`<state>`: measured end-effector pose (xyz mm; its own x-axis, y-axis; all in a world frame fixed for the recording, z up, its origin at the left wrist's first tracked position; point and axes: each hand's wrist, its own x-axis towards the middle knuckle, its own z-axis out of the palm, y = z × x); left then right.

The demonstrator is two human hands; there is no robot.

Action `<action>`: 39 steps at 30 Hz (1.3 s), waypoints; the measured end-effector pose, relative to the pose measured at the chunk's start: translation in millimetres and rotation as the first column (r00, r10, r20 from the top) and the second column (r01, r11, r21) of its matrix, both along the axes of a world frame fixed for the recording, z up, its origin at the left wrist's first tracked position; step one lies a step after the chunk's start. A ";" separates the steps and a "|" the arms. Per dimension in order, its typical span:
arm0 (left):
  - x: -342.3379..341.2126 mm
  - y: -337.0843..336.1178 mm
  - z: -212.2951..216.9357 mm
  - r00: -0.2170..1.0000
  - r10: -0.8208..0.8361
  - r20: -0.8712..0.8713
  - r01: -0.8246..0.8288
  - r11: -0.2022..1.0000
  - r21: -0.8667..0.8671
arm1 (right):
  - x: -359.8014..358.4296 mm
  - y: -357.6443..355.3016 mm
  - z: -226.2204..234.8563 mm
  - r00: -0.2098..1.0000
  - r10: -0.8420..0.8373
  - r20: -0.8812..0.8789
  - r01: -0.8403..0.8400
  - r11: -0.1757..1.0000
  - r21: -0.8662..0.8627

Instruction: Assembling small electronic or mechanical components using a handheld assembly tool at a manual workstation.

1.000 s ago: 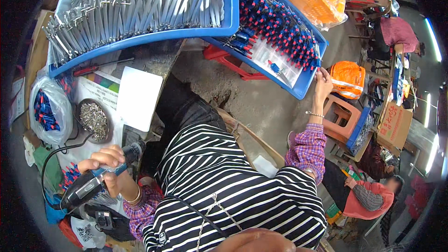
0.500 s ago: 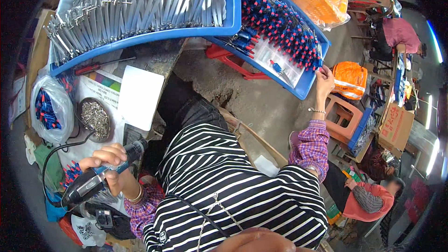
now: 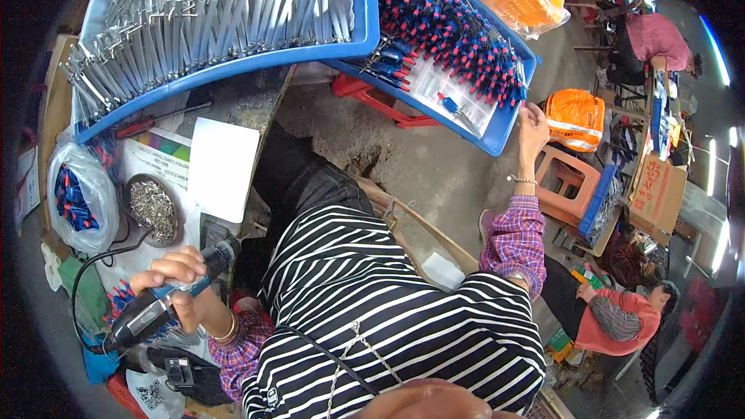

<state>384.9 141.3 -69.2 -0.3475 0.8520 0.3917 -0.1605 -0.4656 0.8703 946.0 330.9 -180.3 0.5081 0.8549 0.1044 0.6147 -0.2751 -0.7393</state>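
Left hand (image 3: 177, 279): clenched round a corded driver (image 3: 159, 304), black body with blue grip, held low at the person's left over the counter (image 3: 233, 109), tip toward the torso.
Right hand (image 3: 532, 120): stretched out to the near corner of the right tray (image 3: 497, 136); fingertips at the rim. Whether they pinch anything cannot be told.
Right tray: blue, tilted, packed with blue-and-red handled parts (image 3: 458, 31); one lies loose on its white liner.
Left tray (image 3: 233, 62): blue, full of grey metal pieces (image 3: 209, 8), just beside the right tray.
Near the driver: metal bowl of screws (image 3: 151, 208), white sheet (image 3: 223, 169), clear bag of blue parts (image 3: 74, 198).
Doing it well (judgement): take a single part by its handle, steady the tray edge so the stack does not slide, and keep the driver still and pointed away from the cord.
Beyond: orange crate (image 3: 574, 118), stool (image 3: 565, 186), seated person (image 3: 617, 318) at lower right.
Hidden or unclear: right fingertips small and partly against the rim; driver bit blurred; counter front covered by the striped shirt; frame edges dark and bent.
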 end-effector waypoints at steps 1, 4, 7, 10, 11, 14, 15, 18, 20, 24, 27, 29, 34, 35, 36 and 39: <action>0.2 0.1 -0.5 1.000 -0.001 0.001 0.001 1.000 -0.003 | 0.1 1.0 1.5 0.996 0.037 0.080 -0.036 0.999 -0.016; 0.0 -1.2 0.6 1.000 0.007 -0.006 -0.007 1.000 -0.006 | -1.6 9.4 3.8 0.980 0.068 0.187 -0.063 0.998 -0.030; -1.3 -2.9 -0.3 1.000 0.014 -0.012 -0.014 1.000 -0.005 | 4.8 19.2 3.8 0.940 0.096 0.326 -0.063 0.992 -0.111; -1.3 -2.8 -0.2 1.000 0.012 -0.011 -0.012 1.000 -0.005 | 6.3 22.2 4.9 0.890 0.097 0.446 -0.064 0.994 -0.089; -1.2 -2.7 0.0 1.000 0.008 -0.009 -0.008 1.000 -0.005 | 5.3 23.6 7.6 0.890 0.099 0.445 -0.066 0.994 -0.090; -1.1 -3.2 0.6 1.000 0.009 -0.014 -0.009 1.000 -0.011 | 4.7 26.6 14.1 0.856 0.081 0.511 -0.047 0.996 -0.079; -0.3 -2.4 0.5 1.000 0.007 -0.013 -0.007 1.000 -0.012 | 7.2 26.9 15.6 0.865 0.075 0.495 -0.045 0.996 -0.074; 2.0 -1.5 0.6 0.999 0.034 -0.001 -0.034 0.999 -0.026 | 13.3 27.7 20.4 0.868 0.060 0.493 -0.023 0.996 -0.082; 2.3 -2.1 1.0 0.999 0.046 -0.009 -0.046 0.998 -0.039 | 9.8 27.0 24.9 0.843 0.061 0.534 -0.025 0.997 -0.075; 2.5 -1.1 1.3 0.999 0.038 -0.003 -0.038 0.998 -0.040 | 14.9 25.9 23.3 0.787 0.089 0.611 -0.084 0.996 -0.037; 3.1 -0.3 0.8 0.999 0.034 0.005 -0.034 0.999 -0.039 | 11.9 23.2 21.0 0.740 0.121 0.661 -0.167 0.986 0.007; 6.3 3.2 2.2 0.999 0.023 -0.028 -0.025 0.998 -0.049 | 12.1 20.0 11.9 0.814 0.061 0.577 -0.052 0.998 -0.032; 0.8 1.0 -2.3 1.000 0.010 -0.012 -0.010 0.999 -0.034 | 0.1 20.2 2.7 0.918 0.016 0.396 -0.001 0.999 -0.039; -0.5 0.2 -3.3 1.000 0.000 0.011 0.000 1.000 -0.019 | 4.2 21.0 -1.5 0.918 0.017 0.395 -0.001 0.999 -0.041; -0.6 -0.4 -4.1 1.000 0.000 0.013 0.001 1.000 -0.019 | 13.1 22.6 -8.7 0.924 0.008 0.383 0.008 0.999 -0.040; -0.2 -0.4 -4.4 1.000 0.006 0.023 -0.006 1.000 -0.031 | 23.6 23.6 -17.6 0.959 0.013 0.283 -0.007 1.000 -0.024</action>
<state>384.7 140.9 -73.7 -0.3614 0.8614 0.3569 -0.1784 -0.4395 0.8803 969.6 354.4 -197.9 0.4518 0.8637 0.2236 0.8010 -0.2823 -0.5279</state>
